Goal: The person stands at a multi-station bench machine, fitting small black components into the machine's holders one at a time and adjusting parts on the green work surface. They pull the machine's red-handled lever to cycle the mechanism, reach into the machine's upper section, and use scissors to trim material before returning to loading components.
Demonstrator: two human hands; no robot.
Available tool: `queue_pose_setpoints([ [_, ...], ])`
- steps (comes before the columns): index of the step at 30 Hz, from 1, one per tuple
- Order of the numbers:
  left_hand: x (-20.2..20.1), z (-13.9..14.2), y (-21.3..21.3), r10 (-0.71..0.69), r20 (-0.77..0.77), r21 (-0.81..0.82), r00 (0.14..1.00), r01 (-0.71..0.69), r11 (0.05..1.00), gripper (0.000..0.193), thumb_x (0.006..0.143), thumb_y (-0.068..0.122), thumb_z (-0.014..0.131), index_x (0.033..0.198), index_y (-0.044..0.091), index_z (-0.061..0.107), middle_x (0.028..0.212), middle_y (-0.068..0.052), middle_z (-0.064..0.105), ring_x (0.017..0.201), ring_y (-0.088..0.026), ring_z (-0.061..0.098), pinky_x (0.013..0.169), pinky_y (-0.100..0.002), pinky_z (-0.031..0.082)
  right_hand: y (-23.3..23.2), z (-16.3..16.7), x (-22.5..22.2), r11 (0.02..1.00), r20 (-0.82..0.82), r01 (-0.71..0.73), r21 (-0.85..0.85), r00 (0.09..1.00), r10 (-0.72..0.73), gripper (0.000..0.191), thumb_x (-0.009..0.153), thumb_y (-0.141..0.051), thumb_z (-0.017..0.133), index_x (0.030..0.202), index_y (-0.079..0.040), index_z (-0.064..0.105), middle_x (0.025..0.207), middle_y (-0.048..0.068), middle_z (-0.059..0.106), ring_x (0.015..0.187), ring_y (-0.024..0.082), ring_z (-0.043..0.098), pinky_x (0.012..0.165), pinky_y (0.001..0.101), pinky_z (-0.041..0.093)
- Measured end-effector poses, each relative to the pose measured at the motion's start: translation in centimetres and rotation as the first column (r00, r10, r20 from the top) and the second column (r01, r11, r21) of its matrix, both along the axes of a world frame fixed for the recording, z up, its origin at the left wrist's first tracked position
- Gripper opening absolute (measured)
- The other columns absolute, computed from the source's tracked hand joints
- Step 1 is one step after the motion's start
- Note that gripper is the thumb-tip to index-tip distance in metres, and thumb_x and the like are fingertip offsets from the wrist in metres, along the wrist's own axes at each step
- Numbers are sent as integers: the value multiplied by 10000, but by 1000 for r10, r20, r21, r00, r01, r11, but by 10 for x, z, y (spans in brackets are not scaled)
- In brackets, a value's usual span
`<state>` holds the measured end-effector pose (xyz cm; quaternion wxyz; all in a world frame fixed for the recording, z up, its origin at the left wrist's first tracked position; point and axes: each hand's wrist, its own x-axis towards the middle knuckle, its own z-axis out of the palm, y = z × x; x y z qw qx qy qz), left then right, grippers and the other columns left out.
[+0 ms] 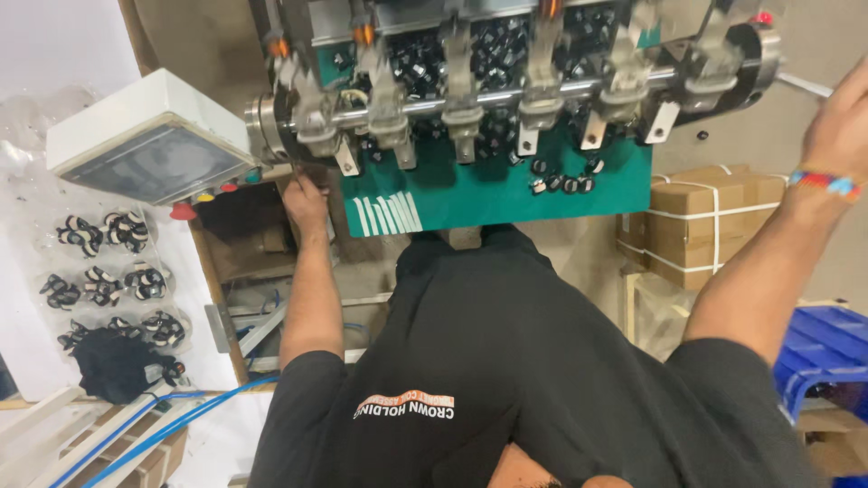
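Two hands spread wide apart: left hand [305, 192] grips the machine's [506, 99] left corner by the control box [149, 136]; right hand [836, 117] open near its right end, cardboard boxes [701, 221] below.

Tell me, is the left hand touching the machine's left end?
Touching. The head view shows the left hand reaching up, fingers against the underside of the machine beside the round end plate, no gap visible.
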<state>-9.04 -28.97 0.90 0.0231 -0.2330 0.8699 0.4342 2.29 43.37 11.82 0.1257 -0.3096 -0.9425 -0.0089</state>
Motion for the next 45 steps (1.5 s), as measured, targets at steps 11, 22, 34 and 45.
queue_pose_setpoints([
  [11,-16,37,14,453,-11,816,891,-254,520,739,1013,684,513,1283,12,657,1113,-119,697,976,-244,688,809,-388,600,-58,-63,-46,139,-373,-350,-926,796,-476,286,1123,-351,561,1022,-97,645,794,13,578,625,136,520,554,323,382],
  [22,-11,62,5,499,-67,864,864,-200,462,697,930,653,580,1373,114,579,1217,-75,677,1033,-249,683,776,-445,590,-73,-48,-95,-217,-507,-648,-730,727,-463,329,1062,-268,645,1304,-48,674,1215,111,725,1099,229,741,986,384,639],
  [34,0,43,-25,404,-78,831,911,-165,531,515,1043,422,634,1375,29,600,1319,-174,683,1193,-274,667,984,-425,564,-106,-116,26,695,-334,-360,-622,925,181,325,1004,-139,696,1270,5,577,1161,215,645,1069,361,640,961,438,499],
  [45,13,59,0,538,-18,814,843,-300,497,577,920,477,699,1308,54,640,1346,-118,648,1042,-286,706,818,-433,572,-217,-141,33,748,166,-322,-581,852,496,691,836,-358,935,1292,-5,554,1572,349,365,1192,491,585,1036,491,507],
])
